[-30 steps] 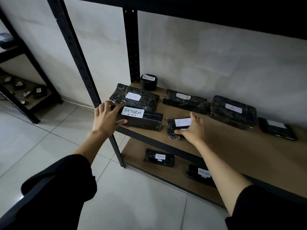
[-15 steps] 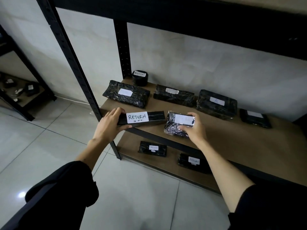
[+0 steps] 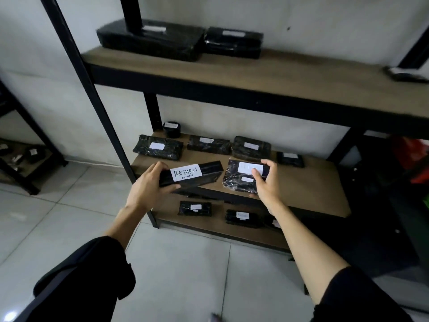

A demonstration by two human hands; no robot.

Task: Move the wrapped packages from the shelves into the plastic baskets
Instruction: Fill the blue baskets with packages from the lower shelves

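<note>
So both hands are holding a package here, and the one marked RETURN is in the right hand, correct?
Not quite. In the head view the RETURN package is gripped by the left hand. The right hand holds the other, crinkly wrapped package. Both hands do hold a package.

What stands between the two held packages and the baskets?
No basket is in view, so that path cannot be judged. The left hand grips the RETURN package and the right hand grips the other package, both at the shelf's front edge, with open floor below.
</note>
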